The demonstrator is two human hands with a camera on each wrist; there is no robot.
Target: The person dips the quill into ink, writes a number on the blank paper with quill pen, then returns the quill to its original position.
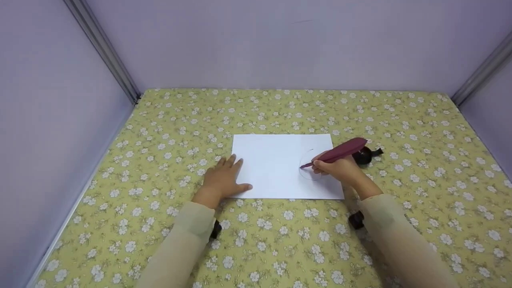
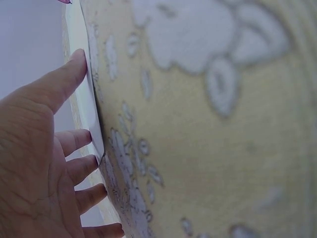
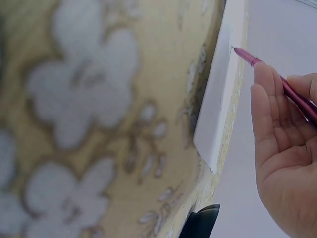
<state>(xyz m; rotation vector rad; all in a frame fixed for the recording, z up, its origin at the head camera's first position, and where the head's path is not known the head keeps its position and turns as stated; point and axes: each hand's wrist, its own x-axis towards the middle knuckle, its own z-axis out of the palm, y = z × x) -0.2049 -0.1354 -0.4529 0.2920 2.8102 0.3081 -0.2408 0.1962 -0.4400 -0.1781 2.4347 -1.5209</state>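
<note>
A sheet of white paper (image 1: 272,168) lies on the cloth, with a thin curved line (image 1: 307,154) drawn on its right part. Between thumb and fingers my right hand (image 1: 338,168) pinches a maroon feather quill pen (image 1: 342,150). The pen's slim tip is right at the left side of the curve; its broad feather slants up to the right. In the right wrist view the pen (image 3: 294,96) runs past the fingers to the paper (image 3: 218,94). My left hand (image 1: 222,180) rests flat across the paper's left edge, fingers spread, thumb near the lower left corner.
A dark, shiny, rounded object (image 1: 363,157) with a short stub stands just beyond my right hand, partly hidden by it and the feather. Yellow cloth with white flowers (image 1: 180,120) covers the table. Pale walls (image 1: 256,48) rise at the back and both sides.
</note>
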